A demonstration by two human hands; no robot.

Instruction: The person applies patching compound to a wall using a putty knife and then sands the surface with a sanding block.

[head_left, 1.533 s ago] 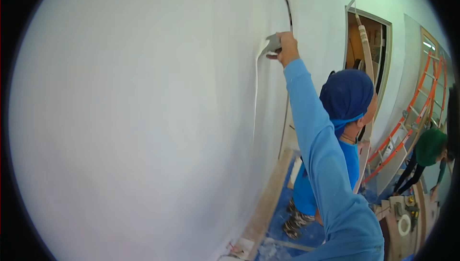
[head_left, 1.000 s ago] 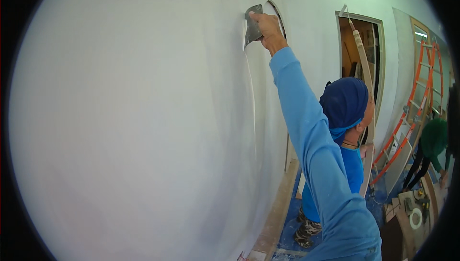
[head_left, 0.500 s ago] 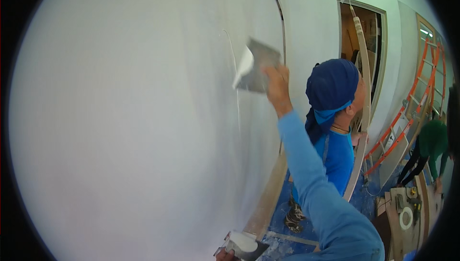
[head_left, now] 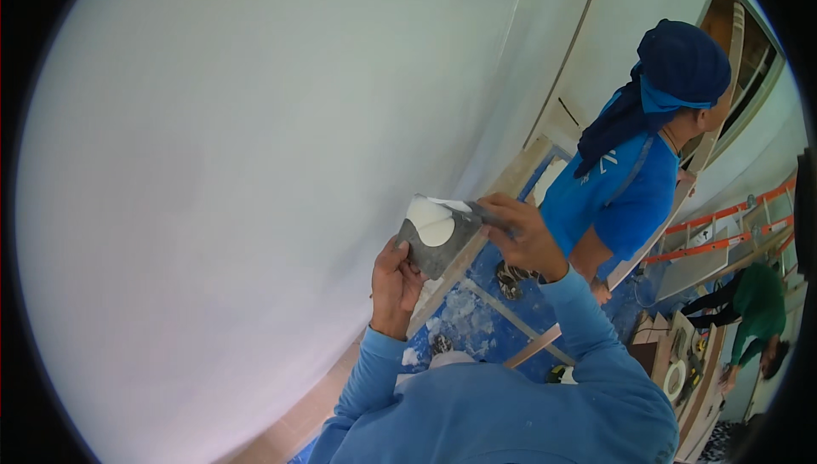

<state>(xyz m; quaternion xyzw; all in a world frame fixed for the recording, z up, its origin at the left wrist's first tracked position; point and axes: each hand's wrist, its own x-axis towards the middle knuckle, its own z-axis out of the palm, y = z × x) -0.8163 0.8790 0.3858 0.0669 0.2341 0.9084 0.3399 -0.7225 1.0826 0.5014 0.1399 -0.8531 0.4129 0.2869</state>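
Note:
In front of my chest, my left hand (head_left: 397,287) grips a grey metal putty knife (head_left: 440,258) with its blade turned up. A smooth mound of white putty (head_left: 432,226) lies on that blade. My right hand (head_left: 529,236) is closed round a second putty knife (head_left: 488,215), whose blade edge meets the putty at the far side of the left one. White putty also shows along the second blade; its handle is mostly hidden by my fingers. Left of both hands stands the white wall (head_left: 255,166), with a thin raised line near its top.
A co-worker in a blue shirt (head_left: 625,179) and dark headscarf stands close at my right, by a long board. Farther right are orange ladders (head_left: 723,238), a bending person in green (head_left: 757,302), and a bench with a tape roll (head_left: 674,380). Blue sheeting (head_left: 511,328) covers the floor.
My right hand has come down from the wall with its putty knife to meet the left one. My left hand has risen into view, and the view has tilted downward.

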